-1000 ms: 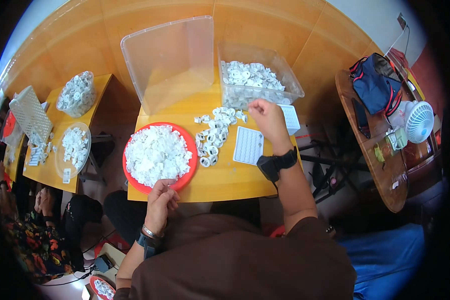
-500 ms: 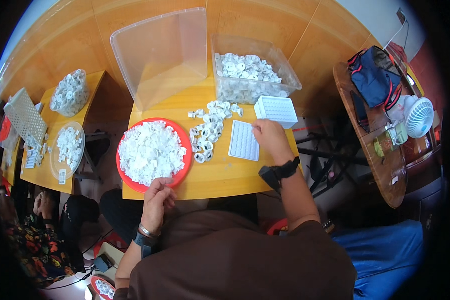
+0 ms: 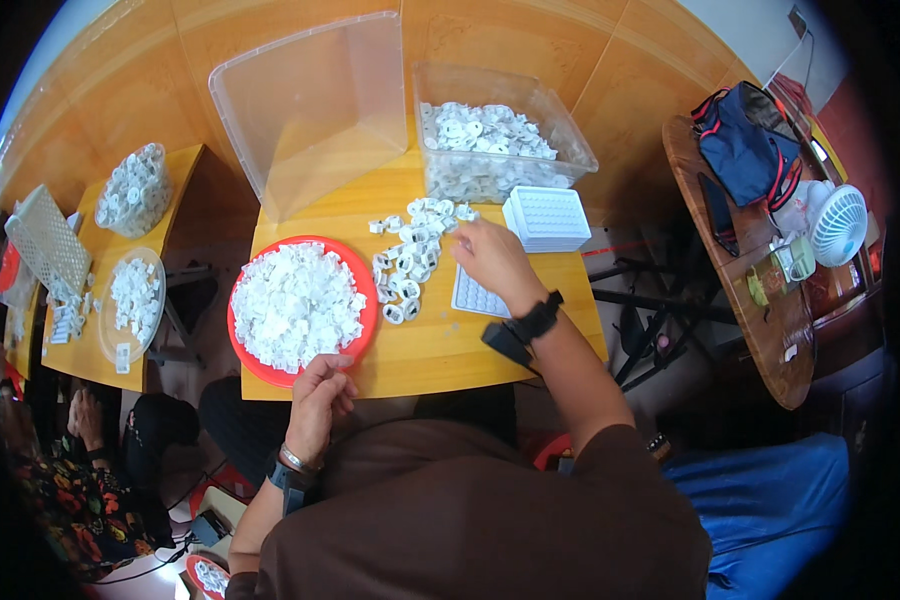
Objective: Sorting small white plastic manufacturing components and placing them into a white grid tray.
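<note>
White rounded parts (image 3: 417, 258) | dimpled tray (image 3: 478, 297) near right hand (image 3: 492, 256) | left hand (image 3: 315, 402) by round dish (image 3: 368, 292) | grips: cannot tell

The right hand (image 3: 492, 262) moved left from the white tray's (image 3: 478, 298) right edge, nearing loose white ring-shaped parts (image 3: 408, 260).

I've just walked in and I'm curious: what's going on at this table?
The person's right hand is over a white tray, near loose ring-shaped parts. The left hand is at the near rim of a red tray heaped with small white pieces. I can't tell whether either hand grips anything. A clear bin of white parts stands farther back.
</note>
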Demonstrator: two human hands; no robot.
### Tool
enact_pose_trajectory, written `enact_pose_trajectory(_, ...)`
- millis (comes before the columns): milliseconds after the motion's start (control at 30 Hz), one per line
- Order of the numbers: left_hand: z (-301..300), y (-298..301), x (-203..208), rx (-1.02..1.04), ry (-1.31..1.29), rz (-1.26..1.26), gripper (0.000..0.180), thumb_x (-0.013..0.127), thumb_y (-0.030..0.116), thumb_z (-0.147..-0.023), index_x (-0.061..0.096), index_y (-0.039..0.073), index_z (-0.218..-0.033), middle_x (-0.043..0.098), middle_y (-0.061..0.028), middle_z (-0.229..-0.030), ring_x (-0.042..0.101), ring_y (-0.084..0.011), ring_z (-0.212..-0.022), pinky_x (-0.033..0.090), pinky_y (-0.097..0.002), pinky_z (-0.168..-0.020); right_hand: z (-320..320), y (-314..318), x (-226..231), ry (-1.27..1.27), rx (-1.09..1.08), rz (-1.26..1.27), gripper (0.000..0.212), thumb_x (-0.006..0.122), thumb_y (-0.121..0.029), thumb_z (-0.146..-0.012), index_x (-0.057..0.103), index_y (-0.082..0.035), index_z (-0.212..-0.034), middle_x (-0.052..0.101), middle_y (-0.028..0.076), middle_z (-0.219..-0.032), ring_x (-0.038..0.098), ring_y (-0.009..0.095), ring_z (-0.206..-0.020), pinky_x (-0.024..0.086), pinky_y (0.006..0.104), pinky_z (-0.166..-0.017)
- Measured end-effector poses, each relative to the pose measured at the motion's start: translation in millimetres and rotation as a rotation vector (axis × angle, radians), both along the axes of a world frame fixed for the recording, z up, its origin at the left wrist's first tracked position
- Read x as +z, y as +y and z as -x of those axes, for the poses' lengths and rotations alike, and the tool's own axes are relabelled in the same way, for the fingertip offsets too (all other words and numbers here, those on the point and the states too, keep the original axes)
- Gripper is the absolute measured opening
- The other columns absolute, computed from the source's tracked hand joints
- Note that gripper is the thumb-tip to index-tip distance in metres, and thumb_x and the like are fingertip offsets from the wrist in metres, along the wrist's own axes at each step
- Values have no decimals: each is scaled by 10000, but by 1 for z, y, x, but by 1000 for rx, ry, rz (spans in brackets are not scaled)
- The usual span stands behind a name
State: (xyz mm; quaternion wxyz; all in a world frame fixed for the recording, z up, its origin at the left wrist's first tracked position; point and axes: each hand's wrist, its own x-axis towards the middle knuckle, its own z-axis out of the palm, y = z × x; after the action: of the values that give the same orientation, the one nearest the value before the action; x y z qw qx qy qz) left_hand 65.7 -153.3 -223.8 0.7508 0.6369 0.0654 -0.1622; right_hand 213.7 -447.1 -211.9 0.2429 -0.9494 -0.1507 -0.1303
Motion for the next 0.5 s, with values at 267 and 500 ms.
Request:
enact_pose_trajectory(267, 6, 4, 3, 21, 0, -13, 243, 446, 100, -900, 571, 58, -1103, 579, -2, -759, 503, -60, -622, 386, -192, -561, -58, 23, -23, 14, -115, 123, 172, 620, -157, -761, 674, -22, -854, 662, 195, -881, 628, 369, -856, 487, 469, -767)
enact_pose_trajectory(500, 6, 6, 1, 43, 11, -11, 233, 455, 104, -901, 577, 64, -1097, 583, -2, -756, 511, -63, -621, 392, -196, -556, -48, 13, -27, -5, -98, 25, 161, 627, -137, -792, 675, -11, -880, 672, 186, -817, 646, 345, -785, 500, 425, -704)
